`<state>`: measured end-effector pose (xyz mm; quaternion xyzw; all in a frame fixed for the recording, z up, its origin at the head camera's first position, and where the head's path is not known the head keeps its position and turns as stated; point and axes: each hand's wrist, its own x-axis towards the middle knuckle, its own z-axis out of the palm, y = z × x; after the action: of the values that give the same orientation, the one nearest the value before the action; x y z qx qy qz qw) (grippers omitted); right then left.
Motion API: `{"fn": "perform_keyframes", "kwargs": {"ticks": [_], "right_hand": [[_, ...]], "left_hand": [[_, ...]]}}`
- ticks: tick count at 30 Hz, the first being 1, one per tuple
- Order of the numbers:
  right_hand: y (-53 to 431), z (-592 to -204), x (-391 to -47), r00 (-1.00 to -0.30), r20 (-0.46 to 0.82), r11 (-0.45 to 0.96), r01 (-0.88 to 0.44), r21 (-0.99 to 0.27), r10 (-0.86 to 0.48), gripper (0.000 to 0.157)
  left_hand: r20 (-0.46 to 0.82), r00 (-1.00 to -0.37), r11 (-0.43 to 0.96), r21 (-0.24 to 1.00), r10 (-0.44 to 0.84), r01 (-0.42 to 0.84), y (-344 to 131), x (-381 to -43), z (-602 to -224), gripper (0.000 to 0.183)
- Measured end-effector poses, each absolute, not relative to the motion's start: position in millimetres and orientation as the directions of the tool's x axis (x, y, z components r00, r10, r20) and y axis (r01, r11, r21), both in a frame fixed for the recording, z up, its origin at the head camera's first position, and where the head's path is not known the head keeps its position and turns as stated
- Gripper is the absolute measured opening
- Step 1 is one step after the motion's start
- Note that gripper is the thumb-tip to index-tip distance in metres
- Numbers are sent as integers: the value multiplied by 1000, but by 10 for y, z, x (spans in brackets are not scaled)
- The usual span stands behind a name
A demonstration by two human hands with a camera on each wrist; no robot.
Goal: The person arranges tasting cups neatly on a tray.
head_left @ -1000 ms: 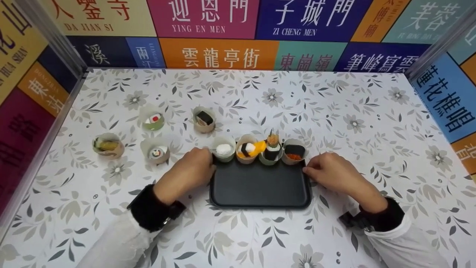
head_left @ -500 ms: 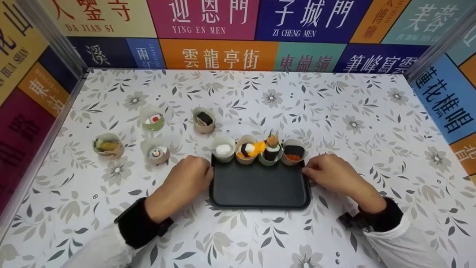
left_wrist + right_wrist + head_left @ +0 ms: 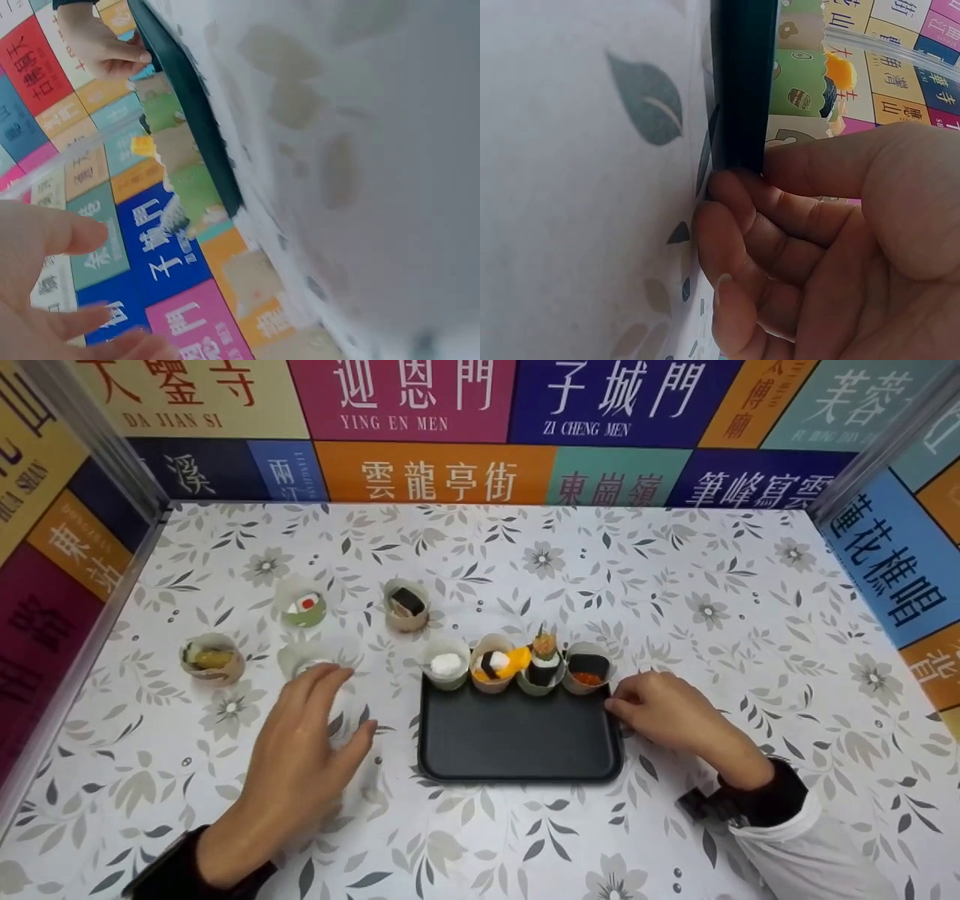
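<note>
In the head view my left hand (image 3: 296,757) is off to the left of the black tray (image 3: 521,742), fingers spread and holding nothing. Its fingertips partly cover a paper cup (image 3: 294,655) on the table. My right hand (image 3: 667,709) pinches the tray's right edge; the right wrist view shows thumb and fingertips at the rim of the tray (image 3: 742,97). Along the tray's far side stand a cup with a white ball (image 3: 447,666), a cup with an orange-draped sushi (image 3: 491,669), a cup with a topped seaweed roll (image 3: 543,669) and a cup with red roe (image 3: 587,678).
Left of the tray, more sushi cups stand on the flower-patterned table (image 3: 637,562): one with a yellowish piece (image 3: 212,658), one with a red-dotted piece (image 3: 302,606), one with a dark wrapped piece (image 3: 406,606). Panels with lettering (image 3: 435,472) wall the table's back and sides.
My left hand has let go of the tray's left edge, opened, and moved left towards the nearer cup. The right hand has kept its grip on the tray.
</note>
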<state>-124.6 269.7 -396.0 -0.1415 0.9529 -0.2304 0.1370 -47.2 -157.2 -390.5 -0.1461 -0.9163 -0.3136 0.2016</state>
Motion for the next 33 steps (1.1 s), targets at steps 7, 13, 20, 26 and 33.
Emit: {"fn": "perform_keyframes", "kwargs": {"ticks": [7, 13, 20, 26, 33], "right_hand": [[2699, -3964, -1245, -925, -192, 853, -203, -481, -329, 24], [2709, -3952, -1226, -925, -162, 846, -229, -482, -343, 25], [2701, -3940, -1226, -925, -158, 844, -234, -482, -346, 26], [2696, -3940, -1238, -921, -167, 841, -233, -489, -352, 25], [2698, -3941, -1229, -922, -181, 842, -215, -494, -342, 24]], "left_hand": [[344, -938, 677, 701, -44, 225, -1754, -438, -3923, 89], [208, -970, 606, 791, -128, 90, -1883, -569, -3921, 97], [2, -991, 547, 834, -134, -72, -2036, -831, -3992, 110], [-113, -986, 481, 862, -123, -159, -2086, -986, -4033, 114], [-180, -975, 494, 841, -133, -223, -2085, -1110, -4062, 107]]}}
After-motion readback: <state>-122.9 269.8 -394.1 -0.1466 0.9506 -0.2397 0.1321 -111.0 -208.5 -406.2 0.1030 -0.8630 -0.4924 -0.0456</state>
